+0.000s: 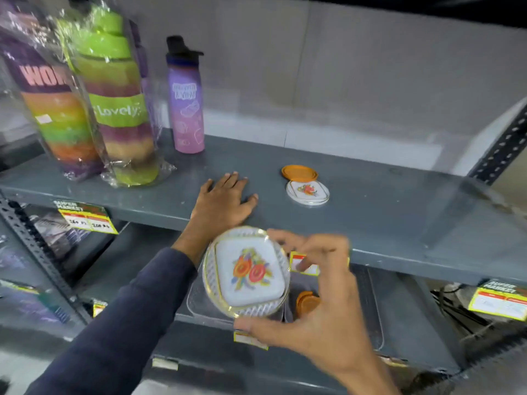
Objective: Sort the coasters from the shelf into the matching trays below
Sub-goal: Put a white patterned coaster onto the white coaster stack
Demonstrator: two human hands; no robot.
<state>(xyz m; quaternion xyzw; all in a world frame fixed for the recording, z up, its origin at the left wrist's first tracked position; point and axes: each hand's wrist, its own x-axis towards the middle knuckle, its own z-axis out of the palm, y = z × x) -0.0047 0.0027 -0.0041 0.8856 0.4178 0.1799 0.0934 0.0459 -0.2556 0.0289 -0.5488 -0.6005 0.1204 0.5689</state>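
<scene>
My right hand (319, 295) grips a round clear coaster with a white flowered centre (246, 270), held tilted in front of the shelf edge, above the lower shelf. My left hand (224, 202) lies flat, palm down, fingers spread, on the grey shelf (385, 206). On that shelf, to the right of my left hand, a second flowered coaster (308, 192) lies flat, with a small stack of orange coasters (299, 173) just behind it. Below, a clear tray (370, 309) on the lower shelf holds orange coasters (306, 302). Another clear tray (196, 300) is partly hidden behind the held coaster.
Two wrapped stacks of coloured bowls (119, 109) and a purple bottle (186, 101) stand at the shelf's back left. Yellow price tags (85, 218) hang on the shelf edges. A perforated metal upright (502, 146) runs along the right side.
</scene>
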